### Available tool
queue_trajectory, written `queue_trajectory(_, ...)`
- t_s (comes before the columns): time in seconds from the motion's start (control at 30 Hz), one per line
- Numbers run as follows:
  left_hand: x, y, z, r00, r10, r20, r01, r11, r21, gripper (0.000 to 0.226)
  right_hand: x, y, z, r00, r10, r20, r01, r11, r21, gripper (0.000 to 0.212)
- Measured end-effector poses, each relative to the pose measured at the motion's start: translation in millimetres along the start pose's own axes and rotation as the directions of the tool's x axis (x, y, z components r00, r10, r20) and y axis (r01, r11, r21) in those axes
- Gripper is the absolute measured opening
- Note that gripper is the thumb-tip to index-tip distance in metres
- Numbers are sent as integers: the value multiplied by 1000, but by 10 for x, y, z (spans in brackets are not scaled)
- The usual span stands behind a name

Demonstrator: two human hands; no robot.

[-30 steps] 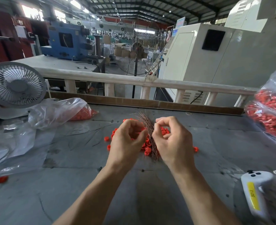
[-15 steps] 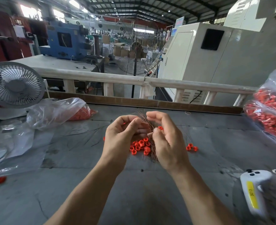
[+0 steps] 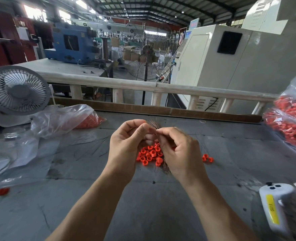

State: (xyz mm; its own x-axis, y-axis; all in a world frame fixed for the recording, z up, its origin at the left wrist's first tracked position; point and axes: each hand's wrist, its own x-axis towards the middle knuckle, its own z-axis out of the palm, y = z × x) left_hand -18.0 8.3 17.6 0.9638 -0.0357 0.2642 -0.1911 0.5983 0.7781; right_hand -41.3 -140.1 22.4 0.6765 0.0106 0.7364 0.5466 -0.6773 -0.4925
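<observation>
Clear plastic bag of red parts is parked left, likely as stock. Left hand is curled, pinching the bundle of thin copper wires near its top. The loose pile of red plastic rings lies on the grey table directly beneath, for short reach. Right hand pinches the same bundle, probably singling out a strand.

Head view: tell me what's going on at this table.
A person is working with both hands above a pile of red rings on the grey table. The left hand grips a bunch of thin coppery wires, and the fingers of the right hand pinch at them. Bags of red parts lie at either side.
</observation>
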Motion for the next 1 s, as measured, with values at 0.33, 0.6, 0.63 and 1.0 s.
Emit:
queue_trajectory(0.33, -1, -41, -16, 996, 53, -68, -36, 973, 227, 16, 20, 26, 8, 977, 49, -209, -52, 999, -6, 9)
queue_trajectory(0.6, -18, -58, 18, 999, -29, 14, 27, 989, 147, 26, 20, -8, 5, 981, 66, -182, -64, 998, 13, 7)
queue_trajectory(0.63, -18, -58, 20, 999, -35, 19, 32, 990, 137, 25, 19, -14, 5, 982, 61, -177, -61, 998, 5, 7)
queue_trajectory(1.0, -11, -84, -4, 997, -47, 56, 40, 992, 117, 23, 23, -27, -5, 985, 62, -162, -66, 998, -14, 7)
